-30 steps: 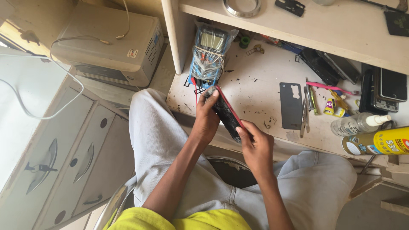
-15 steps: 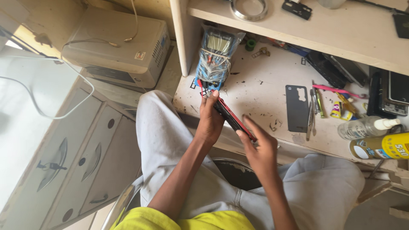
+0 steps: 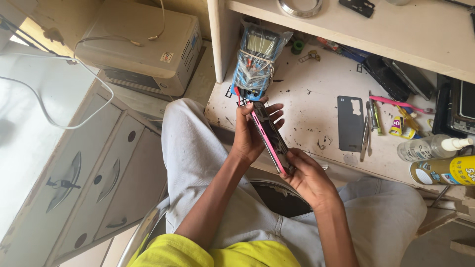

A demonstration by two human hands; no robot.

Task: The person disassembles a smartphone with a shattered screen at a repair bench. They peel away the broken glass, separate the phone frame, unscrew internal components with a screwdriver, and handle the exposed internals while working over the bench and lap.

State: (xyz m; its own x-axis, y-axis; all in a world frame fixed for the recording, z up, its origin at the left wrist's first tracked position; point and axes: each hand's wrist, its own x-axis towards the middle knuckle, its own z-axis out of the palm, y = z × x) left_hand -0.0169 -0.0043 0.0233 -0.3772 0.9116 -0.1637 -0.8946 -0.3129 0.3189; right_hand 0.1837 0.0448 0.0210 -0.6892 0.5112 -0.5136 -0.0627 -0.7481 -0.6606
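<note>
Above scuffed workbench [image 3: 316,94], pink-edged phone [image 3: 269,136] between left hand [image 3: 250,131] and right hand [image 3: 309,175].

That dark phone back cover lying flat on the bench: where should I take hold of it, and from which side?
Probably best by its two long edges, coming straight down from above. The back cover lies flat, long sides running away from the bench's front edge. Its left edge faces bare bench top. Tweezers lie close along its right edge, so a finger there may nudge them.
</note>
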